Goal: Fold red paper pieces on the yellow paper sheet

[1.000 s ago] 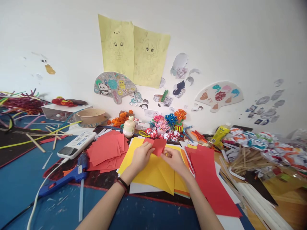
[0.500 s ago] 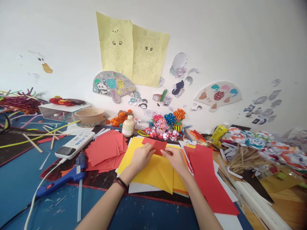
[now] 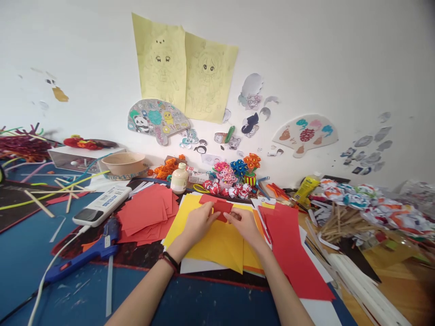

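Note:
A small piece of red paper [image 3: 223, 206] is pinched between my two hands over the yellow sheets. My left hand [image 3: 200, 221] grips its left side, thumb pointing right. On its lower right edge, the thumb and fingertips of my right hand [image 3: 243, 222] are closed. The piece looks folded, with a darker layer in front. Beneath both hands lies yellow paper [image 3: 220, 249], with white sheets showing under it. To the left is a loose stack of red paper pieces [image 3: 146, 217]; larger red sheets [image 3: 295, 258] lie to the right.
A blue glue gun [image 3: 81, 260] and a white power strip [image 3: 102, 206] with a cable lie left. Behind the paper stand a glue bottle [image 3: 179, 179] and pipe-cleaner flowers [image 3: 240, 168]. A yellow bottle [image 3: 306, 188] and bundled wooden sticks [image 3: 336, 224] are at right.
The red paper between my fingers now shows a smaller, darker folded layer. My hands stay close together, with only slight finger movement. The whole view has shifted a little.

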`<state>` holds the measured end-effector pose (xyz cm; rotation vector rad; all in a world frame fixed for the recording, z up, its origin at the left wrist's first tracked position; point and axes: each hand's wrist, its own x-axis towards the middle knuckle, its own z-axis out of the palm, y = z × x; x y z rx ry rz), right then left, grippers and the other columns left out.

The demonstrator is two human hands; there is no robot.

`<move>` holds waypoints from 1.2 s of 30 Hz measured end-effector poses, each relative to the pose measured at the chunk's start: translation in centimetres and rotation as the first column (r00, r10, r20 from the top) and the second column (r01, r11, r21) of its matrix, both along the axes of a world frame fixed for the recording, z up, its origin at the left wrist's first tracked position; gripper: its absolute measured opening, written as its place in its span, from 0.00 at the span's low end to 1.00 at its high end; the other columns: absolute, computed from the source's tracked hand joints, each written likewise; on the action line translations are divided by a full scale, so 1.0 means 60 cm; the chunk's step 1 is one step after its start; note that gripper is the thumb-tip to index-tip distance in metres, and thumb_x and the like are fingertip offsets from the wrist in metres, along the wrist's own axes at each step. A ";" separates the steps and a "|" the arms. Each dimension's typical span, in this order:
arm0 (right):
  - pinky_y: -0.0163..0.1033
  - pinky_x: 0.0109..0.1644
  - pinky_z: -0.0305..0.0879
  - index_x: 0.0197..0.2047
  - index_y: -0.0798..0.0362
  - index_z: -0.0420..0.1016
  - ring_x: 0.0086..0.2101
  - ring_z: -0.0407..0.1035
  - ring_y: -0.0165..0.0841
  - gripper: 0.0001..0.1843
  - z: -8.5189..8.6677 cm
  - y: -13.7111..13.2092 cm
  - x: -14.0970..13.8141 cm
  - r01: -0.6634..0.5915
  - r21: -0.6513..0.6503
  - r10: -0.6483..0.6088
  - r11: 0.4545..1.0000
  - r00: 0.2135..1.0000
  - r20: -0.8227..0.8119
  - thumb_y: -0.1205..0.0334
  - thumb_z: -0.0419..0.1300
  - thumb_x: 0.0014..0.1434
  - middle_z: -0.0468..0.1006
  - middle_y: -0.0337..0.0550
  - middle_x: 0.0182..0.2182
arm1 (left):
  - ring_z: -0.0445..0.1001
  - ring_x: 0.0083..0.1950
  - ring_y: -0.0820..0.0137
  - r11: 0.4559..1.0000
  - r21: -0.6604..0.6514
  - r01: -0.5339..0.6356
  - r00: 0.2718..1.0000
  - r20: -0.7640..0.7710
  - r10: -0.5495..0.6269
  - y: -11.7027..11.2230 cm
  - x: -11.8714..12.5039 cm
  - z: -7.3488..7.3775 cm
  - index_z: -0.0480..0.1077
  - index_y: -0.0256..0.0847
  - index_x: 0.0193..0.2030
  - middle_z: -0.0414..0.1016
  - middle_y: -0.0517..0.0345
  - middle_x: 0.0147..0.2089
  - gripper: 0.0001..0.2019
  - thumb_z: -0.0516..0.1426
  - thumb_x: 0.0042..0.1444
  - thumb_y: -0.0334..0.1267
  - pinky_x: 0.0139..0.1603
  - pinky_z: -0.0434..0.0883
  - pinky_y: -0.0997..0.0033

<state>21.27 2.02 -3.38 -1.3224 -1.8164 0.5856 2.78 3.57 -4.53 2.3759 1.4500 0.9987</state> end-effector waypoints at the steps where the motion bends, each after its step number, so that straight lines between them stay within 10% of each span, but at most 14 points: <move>1: 0.34 0.24 0.48 0.20 0.53 0.63 0.20 0.56 0.28 0.21 0.001 0.000 0.000 0.005 0.011 -0.005 1.000 1.000 0.002 0.49 0.57 0.58 0.65 0.35 0.17 | 0.70 0.31 0.68 1.000 0.006 -0.002 1.000 0.017 0.002 0.000 0.000 0.001 0.64 0.41 0.37 0.74 0.57 0.33 0.10 0.49 0.63 0.45 0.29 0.55 0.73; 10: 0.34 0.24 0.46 0.19 0.51 0.52 0.20 0.50 0.27 0.25 0.003 -0.002 -0.002 0.039 0.090 -0.041 0.995 0.999 0.016 0.47 0.55 0.60 0.52 0.32 0.17 | 0.67 0.29 0.70 1.000 0.031 -0.003 0.994 0.106 -0.001 -0.011 0.001 0.020 0.64 0.42 0.35 0.71 0.58 0.31 0.12 0.46 0.64 0.44 0.29 0.55 0.73; 25: 0.35 0.25 0.49 0.16 0.54 0.65 0.20 0.58 0.29 0.22 -0.024 0.005 -0.004 0.043 0.044 -0.049 0.998 0.989 0.138 0.54 0.58 0.59 0.64 0.35 0.15 | 0.66 0.28 0.70 0.998 0.026 0.051 0.994 0.091 -0.053 -0.010 -0.002 0.015 0.63 0.41 0.27 0.70 0.58 0.28 0.12 0.49 0.62 0.40 0.30 0.56 0.73; 31: 0.34 0.25 0.42 0.17 0.53 0.58 0.21 0.48 0.26 0.24 -0.019 0.005 -0.002 0.024 0.106 -0.033 0.994 0.996 0.085 0.52 0.58 0.58 0.51 0.31 0.17 | 0.58 0.25 0.73 0.998 0.037 0.042 0.970 0.240 -0.050 -0.010 -0.003 0.025 0.58 0.41 0.24 0.62 0.62 0.23 0.15 0.50 0.61 0.41 0.27 0.53 0.74; 36: 0.34 0.26 0.46 0.21 0.55 0.68 0.22 0.54 0.28 0.21 -0.011 0.001 0.000 -0.036 0.050 0.034 0.998 0.999 0.034 0.51 0.56 0.60 0.60 0.33 0.18 | 0.53 0.24 0.75 0.999 -0.027 0.018 0.899 0.439 -0.004 -0.004 -0.008 0.029 0.56 0.40 0.23 0.54 0.65 0.21 0.17 0.51 0.60 0.44 0.26 0.51 0.75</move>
